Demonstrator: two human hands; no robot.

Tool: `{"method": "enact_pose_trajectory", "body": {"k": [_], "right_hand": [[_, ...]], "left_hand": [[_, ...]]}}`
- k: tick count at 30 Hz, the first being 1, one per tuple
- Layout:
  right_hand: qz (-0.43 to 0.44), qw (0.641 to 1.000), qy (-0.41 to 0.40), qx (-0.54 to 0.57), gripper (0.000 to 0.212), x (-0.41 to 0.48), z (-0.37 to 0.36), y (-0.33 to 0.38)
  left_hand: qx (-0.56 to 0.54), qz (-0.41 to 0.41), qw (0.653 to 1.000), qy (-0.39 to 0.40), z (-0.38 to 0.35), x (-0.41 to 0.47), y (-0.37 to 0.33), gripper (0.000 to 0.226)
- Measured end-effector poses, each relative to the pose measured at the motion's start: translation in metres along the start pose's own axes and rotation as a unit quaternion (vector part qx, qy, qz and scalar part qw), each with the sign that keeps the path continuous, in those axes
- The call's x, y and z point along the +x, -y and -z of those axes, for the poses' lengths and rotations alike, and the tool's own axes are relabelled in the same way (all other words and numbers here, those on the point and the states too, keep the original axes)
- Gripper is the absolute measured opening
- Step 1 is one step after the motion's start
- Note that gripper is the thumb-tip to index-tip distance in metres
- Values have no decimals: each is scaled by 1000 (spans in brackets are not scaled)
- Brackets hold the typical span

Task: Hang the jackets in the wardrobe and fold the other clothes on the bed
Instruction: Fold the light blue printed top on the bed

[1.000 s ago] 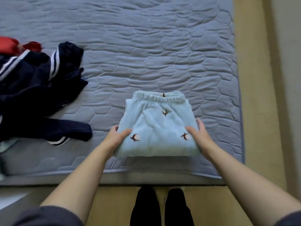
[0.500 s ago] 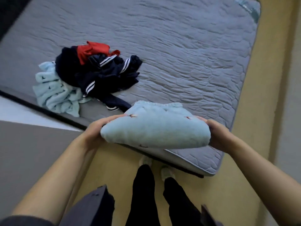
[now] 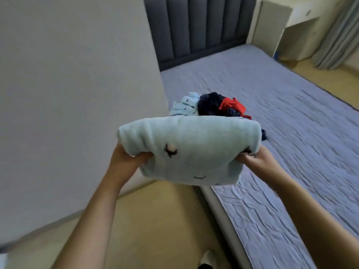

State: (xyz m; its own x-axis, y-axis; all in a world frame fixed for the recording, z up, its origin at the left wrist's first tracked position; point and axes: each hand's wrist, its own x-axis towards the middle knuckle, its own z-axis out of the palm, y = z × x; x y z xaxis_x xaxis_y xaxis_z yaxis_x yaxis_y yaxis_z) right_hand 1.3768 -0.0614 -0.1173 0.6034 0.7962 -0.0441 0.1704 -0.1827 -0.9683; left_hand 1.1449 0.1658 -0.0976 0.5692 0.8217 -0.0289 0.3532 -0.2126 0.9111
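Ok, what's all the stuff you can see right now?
mattress: one, grey, right of the floor
folded fleece garment: one, light blue, held up in the air
crumpled fleece garment: one, light blue, heaped on mattress
navy garment: one, dark blue, same heap
red garment: one, red, on the navy garment
headboard: one, dark grey, far end
curtain: one, grey, top right
left hand: one, grips folded garment's left side
right hand: one, grips its right side

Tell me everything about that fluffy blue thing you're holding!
The light blue garment looks like soft fleece, folded into a thick, rounded bundle. Small dark embroidered marks dot its surface. It is held in the air near the edge of the bed. The left hand grips its left end, the right hand its right end.
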Motion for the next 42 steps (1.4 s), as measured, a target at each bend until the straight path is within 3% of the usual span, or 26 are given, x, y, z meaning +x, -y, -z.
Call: {"method": "enact_pose_trajectory", "body": {"k": [2, 5, 11, 15, 21, 25, 29, 33, 39, 42], "right_hand": [[27, 998, 56, 17, 37, 13, -51, 27], [28, 990, 122, 58, 14, 16, -150, 62], [61, 958, 265, 93, 19, -50, -372, 121], [76, 912, 393, 87, 30, -121, -509, 161], [115, 819, 558, 61, 32, -217, -672, 206], [141, 744, 650, 64, 48, -273, -758, 231], [147, 681, 713, 75, 68, -326, -833, 255], [169, 642, 744, 82, 62, -366, -896, 284], [165, 587, 787, 92, 67, -419, -969, 334], [177, 571, 794, 110, 57, -453, -1002, 370]], "left_hand": [[-43, 11, 997, -67, 49, -29, 13, 38], [-89, 26, 980, -177, 127, -85, 41, 48], [-82, 60, 906, -412, 284, -240, 98, 40], [-59, 98, 829, -547, 371, -355, 132, 10], [-57, 152, 683, -712, 444, -490, 165, 39], [-71, 158, 603, -779, 471, -551, 179, 60], [-44, 160, 546, -821, 508, -598, 185, 53], [-20, 178, 465, -867, 549, -630, 200, 50], [26, 205, 390, -898, 599, -665, 203, 43], [56, 209, 366, -905, 639, -690, 192, 41]]}}
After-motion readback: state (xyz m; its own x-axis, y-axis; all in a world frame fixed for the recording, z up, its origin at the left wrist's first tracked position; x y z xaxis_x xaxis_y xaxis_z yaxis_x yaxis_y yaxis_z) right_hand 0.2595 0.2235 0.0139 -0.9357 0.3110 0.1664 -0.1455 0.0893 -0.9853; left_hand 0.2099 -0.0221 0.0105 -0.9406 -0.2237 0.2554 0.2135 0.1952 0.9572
